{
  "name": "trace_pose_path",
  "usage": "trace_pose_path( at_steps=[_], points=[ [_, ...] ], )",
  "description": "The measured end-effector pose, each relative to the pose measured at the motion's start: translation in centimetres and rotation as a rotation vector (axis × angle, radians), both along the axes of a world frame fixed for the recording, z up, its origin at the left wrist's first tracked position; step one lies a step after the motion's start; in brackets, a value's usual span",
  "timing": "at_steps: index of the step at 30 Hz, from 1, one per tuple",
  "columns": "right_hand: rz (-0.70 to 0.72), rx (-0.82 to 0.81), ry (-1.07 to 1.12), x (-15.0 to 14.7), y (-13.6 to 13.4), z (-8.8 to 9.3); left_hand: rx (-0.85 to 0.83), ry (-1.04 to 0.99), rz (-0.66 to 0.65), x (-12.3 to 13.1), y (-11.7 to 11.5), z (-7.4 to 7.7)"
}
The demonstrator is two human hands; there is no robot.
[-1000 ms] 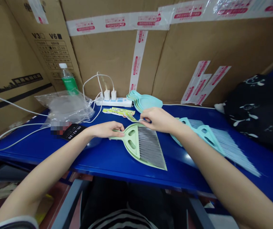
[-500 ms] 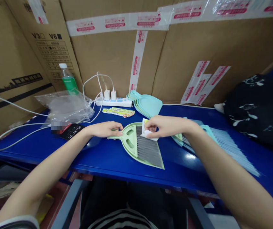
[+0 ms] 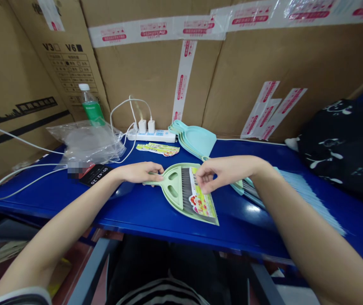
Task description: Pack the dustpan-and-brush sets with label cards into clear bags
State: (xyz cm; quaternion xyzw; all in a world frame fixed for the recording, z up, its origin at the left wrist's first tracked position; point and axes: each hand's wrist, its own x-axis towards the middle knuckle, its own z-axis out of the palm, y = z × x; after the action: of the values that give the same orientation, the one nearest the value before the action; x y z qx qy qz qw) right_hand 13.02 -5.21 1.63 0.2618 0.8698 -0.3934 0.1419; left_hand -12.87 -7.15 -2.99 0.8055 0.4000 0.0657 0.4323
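A light green dustpan (image 3: 167, 195) lies on the blue table with a green hand brush (image 3: 175, 180) nested in it, its grey bristles facing right. My left hand (image 3: 145, 172) is closed around the handles at their left end. Over the bristles lies a yellow and white printed label card (image 3: 202, 205) with red patterns. My right hand (image 3: 211, 174) pinches the card's upper part between thumb and fingers. Just right of that hand, and partly behind my forearm, lie more brushes with pale blue bristles (image 3: 308, 197).
Behind the dustpan lie more printed cards (image 3: 158, 149) and nested blue and green dustpans (image 3: 198, 140). A power strip (image 3: 156, 135) with white cables, a plastic bag (image 3: 87, 142), a bottle (image 3: 92, 108) and a phone (image 3: 97, 174) stand or lie left. A dark patterned bag (image 3: 343, 148) is at right.
The card, earlier folded up in my right hand with its white side showing, now lies flat over the bristles, printed side up. My right hand has shifted slightly right and down; the left stays put.
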Motion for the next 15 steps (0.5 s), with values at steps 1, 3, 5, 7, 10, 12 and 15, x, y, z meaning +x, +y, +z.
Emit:
trace_pose_path(
  at_steps=[1,3,5,7,10,12,15],
  points=[
    [-0.022,0.027,-0.013,0.1,0.2,0.0,-0.003,-0.003,0.000,0.0,0.0,0.0],
    [-0.072,0.102,-0.061,0.3,0.5,-0.2,-0.008,-0.004,-0.001,0.0,0.0,0.0],
    [-0.115,0.175,-0.125,0.3,0.6,-0.4,-0.009,-0.002,-0.002,0.0,0.0,0.0],
    [-0.138,0.235,-0.176,0.1,0.4,-0.5,-0.007,-0.002,-0.003,0.0,0.0,0.0],
    [-0.146,0.315,-0.240,-0.6,-0.1,-0.4,-0.004,-0.001,-0.005,0.0,0.0,0.0],
    [-0.154,0.346,-0.274,-1.0,-0.5,-0.3,-0.004,0.003,-0.006,0.0,-0.1,0.1],
    [-0.167,0.353,-0.291,-1.4,-0.8,-0.3,-0.004,0.008,-0.003,0.1,-0.1,0.1]
  ],
)
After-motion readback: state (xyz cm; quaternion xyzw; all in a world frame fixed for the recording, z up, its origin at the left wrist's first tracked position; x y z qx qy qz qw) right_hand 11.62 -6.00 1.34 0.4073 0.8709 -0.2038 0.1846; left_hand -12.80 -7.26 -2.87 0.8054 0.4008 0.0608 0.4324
